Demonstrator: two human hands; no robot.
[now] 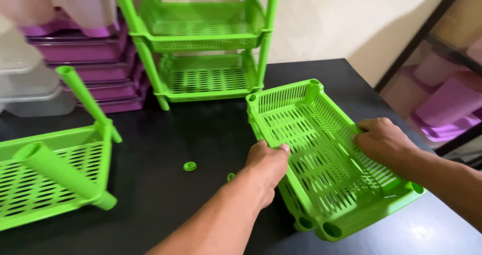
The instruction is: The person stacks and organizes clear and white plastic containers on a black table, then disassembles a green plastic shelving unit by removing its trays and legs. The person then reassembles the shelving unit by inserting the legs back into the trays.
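Green slotted tray sits tilted on the black table, right of centre. Your left hand clamps its near long rim, fingers curled together; your right hand grips the far rim likewise. Two small green caps lie just left of the tray.

Two bare forearms reach into view from the lower edge, each ending in a bare hand. The left hand wears no glove, ring or watch, and the forearm behind it is uncovered along all of its visible length, with no sleeve edge showing. The right hand is likewise ungloved and without jewellery, its wrist bare, and the forearm behind it runs unclothed to the frame's right edge. No markings or bands show on either arm.
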